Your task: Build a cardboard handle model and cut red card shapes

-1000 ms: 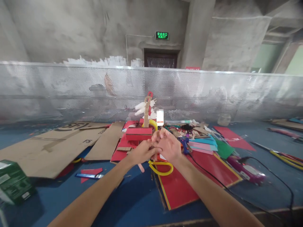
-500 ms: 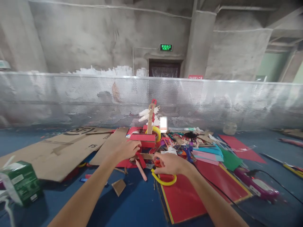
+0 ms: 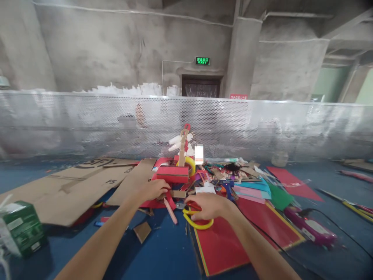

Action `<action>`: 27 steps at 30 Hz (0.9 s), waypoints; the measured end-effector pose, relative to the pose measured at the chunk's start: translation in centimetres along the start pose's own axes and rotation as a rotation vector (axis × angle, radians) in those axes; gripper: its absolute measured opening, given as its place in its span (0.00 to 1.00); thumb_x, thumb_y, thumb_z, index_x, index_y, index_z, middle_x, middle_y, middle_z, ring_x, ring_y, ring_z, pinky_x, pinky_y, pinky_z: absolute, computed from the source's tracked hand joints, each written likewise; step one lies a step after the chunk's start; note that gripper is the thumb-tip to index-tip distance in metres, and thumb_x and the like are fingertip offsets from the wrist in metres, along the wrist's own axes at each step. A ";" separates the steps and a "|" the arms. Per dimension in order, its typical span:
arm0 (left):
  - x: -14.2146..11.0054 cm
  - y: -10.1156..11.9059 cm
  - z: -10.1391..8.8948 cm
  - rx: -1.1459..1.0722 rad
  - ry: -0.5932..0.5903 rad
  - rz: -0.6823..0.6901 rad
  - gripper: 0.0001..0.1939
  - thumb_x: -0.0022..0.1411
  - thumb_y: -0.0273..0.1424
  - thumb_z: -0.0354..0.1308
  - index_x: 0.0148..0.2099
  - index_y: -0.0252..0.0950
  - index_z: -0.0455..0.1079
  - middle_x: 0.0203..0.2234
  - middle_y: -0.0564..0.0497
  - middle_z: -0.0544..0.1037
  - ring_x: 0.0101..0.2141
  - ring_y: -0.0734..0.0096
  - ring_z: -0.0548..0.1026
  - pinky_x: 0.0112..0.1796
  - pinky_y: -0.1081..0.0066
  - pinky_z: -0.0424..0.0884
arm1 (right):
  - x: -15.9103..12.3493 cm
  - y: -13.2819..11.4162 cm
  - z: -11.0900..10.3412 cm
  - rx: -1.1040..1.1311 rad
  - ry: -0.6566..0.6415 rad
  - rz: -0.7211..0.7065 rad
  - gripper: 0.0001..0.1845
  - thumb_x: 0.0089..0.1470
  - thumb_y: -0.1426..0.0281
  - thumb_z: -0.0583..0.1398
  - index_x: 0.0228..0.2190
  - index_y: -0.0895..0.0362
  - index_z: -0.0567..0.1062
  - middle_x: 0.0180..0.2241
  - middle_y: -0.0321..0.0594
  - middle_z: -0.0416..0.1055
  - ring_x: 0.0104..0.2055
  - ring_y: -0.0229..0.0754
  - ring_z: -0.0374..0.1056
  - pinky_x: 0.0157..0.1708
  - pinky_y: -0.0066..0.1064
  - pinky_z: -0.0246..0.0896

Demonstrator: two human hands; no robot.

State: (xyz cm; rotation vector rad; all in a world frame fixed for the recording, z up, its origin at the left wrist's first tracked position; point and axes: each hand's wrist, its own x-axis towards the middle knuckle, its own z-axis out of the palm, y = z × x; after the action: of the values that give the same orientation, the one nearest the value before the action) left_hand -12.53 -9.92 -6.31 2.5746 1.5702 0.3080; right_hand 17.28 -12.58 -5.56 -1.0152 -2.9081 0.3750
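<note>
My left hand is bent over a red paper strip, its fingertips closed on the strip's upper end. A pink marker-like stick lies just below these fingers. My right hand is curled around the handles of a pair of scissors with large yellow loops. The metal blades point left, towards the strip; the grip is partly hidden by the fingers. Behind the hands stand a red-covered cardboard piece and an upright cardboard strip. A yellow tape roll sits beside them.
Large cardboard sheets cover the left, near a green box. Red card lies under my right forearm. A blue glue gun, coloured paper and scraps are heaped behind it. A corded purple device is at right.
My right hand has settled lower and closed over the scissors, and their blades now show more clearly. My left hand has shifted slightly. The whole view has moved a little.
</note>
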 end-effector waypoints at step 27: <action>-0.3 1.0 -1.2 -0.209 -0.021 -0.039 0.09 0.56 0.26 0.54 0.35 0.37 0.76 0.28 0.48 0.82 0.32 0.62 0.77 0.37 0.69 0.69 | -4.7 3.2 -4.3 0.157 0.008 0.100 0.25 0.53 0.63 0.64 0.52 0.57 0.73 0.40 0.43 0.75 0.35 0.42 0.67 0.34 0.31 0.58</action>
State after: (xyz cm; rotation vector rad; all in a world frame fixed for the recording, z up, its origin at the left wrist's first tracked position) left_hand -12.04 -10.64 -5.01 2.3791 1.4920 0.4168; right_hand 23.39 -12.11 -1.98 -1.1370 -2.7751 0.5919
